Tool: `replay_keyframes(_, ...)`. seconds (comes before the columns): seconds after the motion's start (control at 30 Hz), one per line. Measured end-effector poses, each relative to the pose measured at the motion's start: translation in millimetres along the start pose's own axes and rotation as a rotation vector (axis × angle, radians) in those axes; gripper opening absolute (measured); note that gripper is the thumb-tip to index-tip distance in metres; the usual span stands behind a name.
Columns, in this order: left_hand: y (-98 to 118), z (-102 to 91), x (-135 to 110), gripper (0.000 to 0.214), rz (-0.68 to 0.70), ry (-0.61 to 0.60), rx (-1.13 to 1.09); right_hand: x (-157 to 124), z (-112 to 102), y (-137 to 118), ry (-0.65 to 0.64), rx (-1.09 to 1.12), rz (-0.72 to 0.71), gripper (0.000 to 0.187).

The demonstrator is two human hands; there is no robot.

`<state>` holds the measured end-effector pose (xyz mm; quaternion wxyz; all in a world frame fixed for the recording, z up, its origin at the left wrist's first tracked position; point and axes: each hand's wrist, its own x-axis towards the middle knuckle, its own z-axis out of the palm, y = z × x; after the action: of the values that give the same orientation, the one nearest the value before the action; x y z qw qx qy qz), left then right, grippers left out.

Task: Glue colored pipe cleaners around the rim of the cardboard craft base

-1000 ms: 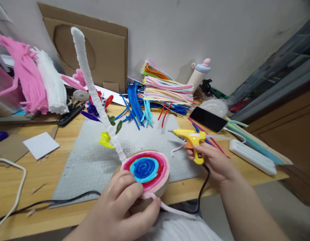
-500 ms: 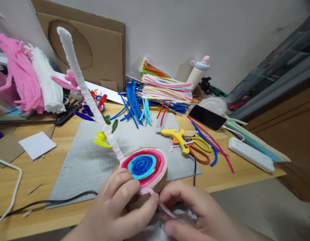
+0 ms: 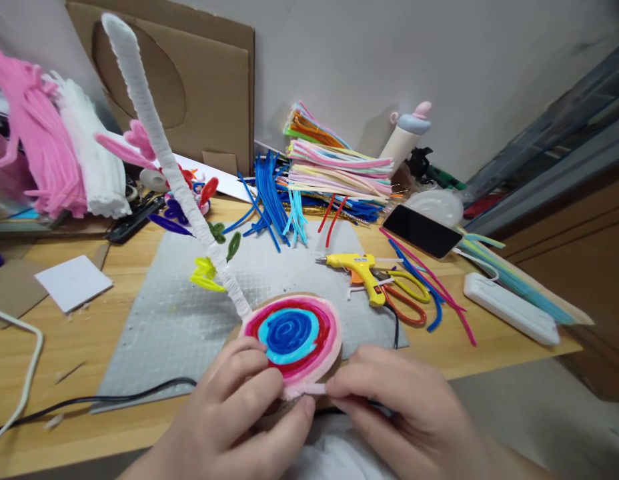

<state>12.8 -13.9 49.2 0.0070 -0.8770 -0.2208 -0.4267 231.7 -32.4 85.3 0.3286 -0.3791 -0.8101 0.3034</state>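
A round cardboard disc [image 3: 294, 333] covered with spiralled pipe cleaners, blue at the centre, then cyan, red and pink, is held over the table's front edge. A long white fuzzy stem [image 3: 164, 160] rises from it up to the left. My left hand [image 3: 234, 420] grips the disc's near left rim, fingers curled on it. My right hand [image 3: 399, 407] pinches the loose end of a pale pink pipe cleaner [image 3: 307, 389] against the disc's near edge. The yellow glue gun [image 3: 357, 267] lies on the grey mat.
A grey cutting mat [image 3: 189, 320] covers the wooden table [image 3: 59, 347]. Scissors [image 3: 404, 297], a black phone [image 3: 422, 230], a white power strip [image 3: 509, 308], heaps of coloured pipe cleaners [image 3: 334, 173], pink and white bundles [image 3: 54, 160] and cardboard sheets [image 3: 209, 87] surround it. A black cord [image 3: 114, 400] runs along the front.
My right hand let go of the glue gun, which now lies on the mat, and came down to the disc's near edge, where it pinches the pale pink pipe cleaner.
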Motion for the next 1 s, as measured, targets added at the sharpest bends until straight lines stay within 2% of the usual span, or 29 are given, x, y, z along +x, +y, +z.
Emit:
replay_keyframes(0.23,-4.5,1.1,-20.0,0.018,-0.032,-0.042,-0.072,1.7,1.8,1.3,-0.011,-0.077,-0.042,0.014)
replay_keyframes(0.33,-4.1,1.6,-23.7,0.023,-0.055,-0.064,-0.072,0.7,3.0,0.5,0.028,-0.243,-0.138,0.013)
replay_keyframes(0.43,-3.6,2.0,-23.4,0.023,-0.064,-0.059,-0.085,-0.1,4.6,-2.0,0.071,-0.450,-0.245,0.021)
replay_keyframes(0.6,-3.4,2.6,-22.3,0.019,-0.069,-0.034,-0.091,-1.0,10.2,-7.3,0.112,-0.588,-0.258,0.027)
replay_keyframes(0.8,-2.4,1.6,-22.8,0.022,-0.059,-0.067,-0.118,-1.0,12.6,-5.2,0.073,-0.439,-0.233,0.022)
replay_keyframes(1.0,-3.1,2.6,-20.9,0.019,-0.041,-0.086,-0.127,0.8,5.9,-4.2,-0.013,-0.056,0.018,0.012)
